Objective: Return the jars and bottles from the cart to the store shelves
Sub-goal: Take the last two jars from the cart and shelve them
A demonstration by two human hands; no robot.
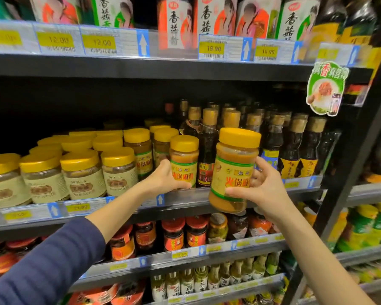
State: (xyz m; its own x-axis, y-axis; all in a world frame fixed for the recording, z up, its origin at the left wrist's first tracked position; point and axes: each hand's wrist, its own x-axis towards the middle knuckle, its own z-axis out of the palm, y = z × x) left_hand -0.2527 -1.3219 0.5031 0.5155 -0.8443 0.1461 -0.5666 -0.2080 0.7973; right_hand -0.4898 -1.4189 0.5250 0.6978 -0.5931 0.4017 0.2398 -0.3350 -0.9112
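Sleeve (pixel 42 267) on the left arm is closest. Left hand (pixel 163 179) wraps a shelved jar (pixel 184 159) at the shelf (pixel 262 191) front edge. Right hand (pixel 260 188) pinches the upright yellow-lidded jar (pixel 234 168), just right of it, off the shelf.

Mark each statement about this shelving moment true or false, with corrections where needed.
1. The right hand holds a yellow-lidded jar in the air in front of the shelf. True.
2. The left hand is empty and clear of the shelf. False: it grips a matching jar on the shelf.
3. The held jar's lid is red. False: it is yellow.
4. Dark bottles with tan caps stand behind and to the right of the held jar. True.
5. The shelf below carries red-lidded jars. True.
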